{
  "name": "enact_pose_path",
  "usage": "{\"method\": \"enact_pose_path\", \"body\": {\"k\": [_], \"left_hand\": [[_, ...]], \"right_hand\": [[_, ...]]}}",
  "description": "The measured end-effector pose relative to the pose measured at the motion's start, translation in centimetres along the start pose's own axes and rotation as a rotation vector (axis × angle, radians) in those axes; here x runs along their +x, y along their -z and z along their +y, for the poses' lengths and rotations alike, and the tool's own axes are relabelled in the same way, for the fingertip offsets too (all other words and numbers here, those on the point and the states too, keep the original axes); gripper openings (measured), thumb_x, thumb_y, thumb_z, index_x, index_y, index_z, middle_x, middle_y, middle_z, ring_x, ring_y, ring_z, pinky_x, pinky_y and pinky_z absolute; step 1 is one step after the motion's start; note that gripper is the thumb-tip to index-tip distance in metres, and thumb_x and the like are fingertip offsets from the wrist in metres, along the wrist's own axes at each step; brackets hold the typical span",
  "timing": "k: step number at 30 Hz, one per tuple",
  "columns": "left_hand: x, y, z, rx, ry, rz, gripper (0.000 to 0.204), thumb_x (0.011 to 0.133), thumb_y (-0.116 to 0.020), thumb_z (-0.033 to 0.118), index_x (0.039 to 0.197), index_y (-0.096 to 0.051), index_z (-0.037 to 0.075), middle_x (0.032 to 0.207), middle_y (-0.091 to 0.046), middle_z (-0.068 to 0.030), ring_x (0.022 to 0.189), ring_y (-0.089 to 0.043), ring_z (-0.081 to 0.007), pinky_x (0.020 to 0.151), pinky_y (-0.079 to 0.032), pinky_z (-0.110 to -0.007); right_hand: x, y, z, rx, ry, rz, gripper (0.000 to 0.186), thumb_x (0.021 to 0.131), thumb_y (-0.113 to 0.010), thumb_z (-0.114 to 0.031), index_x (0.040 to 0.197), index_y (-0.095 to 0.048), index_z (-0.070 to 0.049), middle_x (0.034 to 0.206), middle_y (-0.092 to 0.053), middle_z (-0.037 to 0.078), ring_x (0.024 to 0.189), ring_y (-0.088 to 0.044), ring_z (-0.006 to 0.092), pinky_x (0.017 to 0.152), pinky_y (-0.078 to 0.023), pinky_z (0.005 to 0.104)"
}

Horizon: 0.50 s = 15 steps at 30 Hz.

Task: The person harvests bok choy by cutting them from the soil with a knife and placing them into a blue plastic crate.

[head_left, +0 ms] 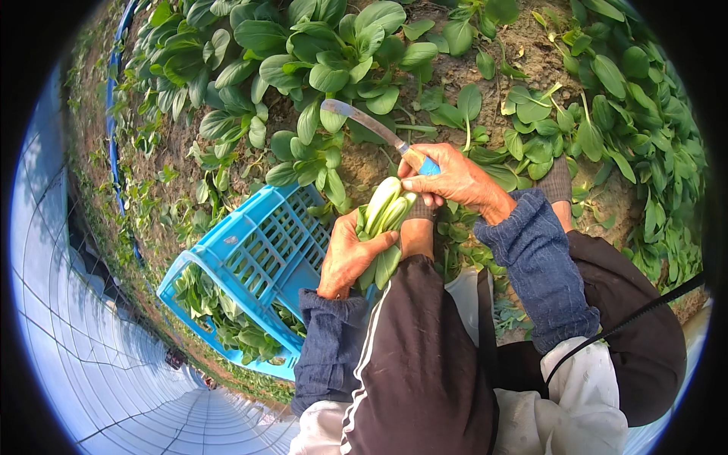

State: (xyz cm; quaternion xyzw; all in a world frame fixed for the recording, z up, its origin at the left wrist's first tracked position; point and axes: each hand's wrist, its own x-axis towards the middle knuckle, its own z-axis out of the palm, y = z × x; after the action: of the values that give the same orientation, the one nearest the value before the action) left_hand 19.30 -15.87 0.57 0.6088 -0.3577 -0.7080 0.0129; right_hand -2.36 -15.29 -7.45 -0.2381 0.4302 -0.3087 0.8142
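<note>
A cut head of bok choy [388, 206] lies in my left hand [350, 254], its pale stem base pointing up and away from me and its leaves hanging toward my knee. The fingers and thumb wrap round its stalks. My right hand [453, 180] grips a sickle [371, 125] by its wooden handle, which has a blue band. The curved blade reaches up and left over the growing plants. With its thumb and fingertips, the right hand also touches the bok choy near its base.
To the left, a blue plastic crate [262, 243] lies tilted, with harvested greens [246, 326] inside. Growing bok choy [334, 57] stands ahead, and more plants [660, 189] fill the right side. Loose leaves [538, 114] lie on the soil. A blue hose [114, 121] runs along the far left.
</note>
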Motion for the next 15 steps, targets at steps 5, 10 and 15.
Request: {"method": "enact_pose_path", "body": {"k": [5, 10, 15], "left_hand": [[0.0, 0.2, 0.0, 0.447, -0.080, 0.086, 0.033, 0.072, -0.074, 0.006, 0.103, -0.065, -0.003, 0.086, -0.068, -0.0057, 0.077, -0.061, -0.0123, 0.072, -0.049, -0.027], [2.5, 0.8, 0.1, 1.229, -0.533, 0.446, 0.038, 0.062, -0.075, 0.006, 0.099, -0.069, 0.006, 0.133, -0.051, -0.0101, 0.138, -0.034, -0.0313, 0.107, -0.022, -0.061], [4.8, 3.8, -1.5, 1.370, -0.368, 0.647, 0.045, 0.060, -0.076, 0.003, 0.104, -0.067, 0.004, 0.149, -0.039, -0.0119, 0.142, -0.026, -0.0347, 0.109, -0.024, -0.056]], "right_hand": [[-0.1, 0.6, 1.7, 0.217, 0.115, 0.332, 0.017, 0.086, -0.071, -0.014, 0.089, -0.057, -0.004, 0.076, -0.063, 0.003, 0.061, -0.060, 0.0074, 0.049, -0.045, 0.0187], [-1.8, 1.5, 1.5, -0.229, 0.050, 0.197, 0.024, 0.089, -0.069, -0.025, 0.089, -0.056, -0.006, 0.073, -0.056, 0.000, 0.058, -0.049, 0.0066, 0.049, -0.037, 0.0228], [-0.2, -0.2, 4.1, -0.698, 0.136, 0.235, 0.032, 0.096, -0.058, -0.035, 0.096, -0.056, -0.003, 0.066, -0.054, 0.016, 0.056, -0.050, 0.0297, 0.055, -0.041, 0.0376]]}}
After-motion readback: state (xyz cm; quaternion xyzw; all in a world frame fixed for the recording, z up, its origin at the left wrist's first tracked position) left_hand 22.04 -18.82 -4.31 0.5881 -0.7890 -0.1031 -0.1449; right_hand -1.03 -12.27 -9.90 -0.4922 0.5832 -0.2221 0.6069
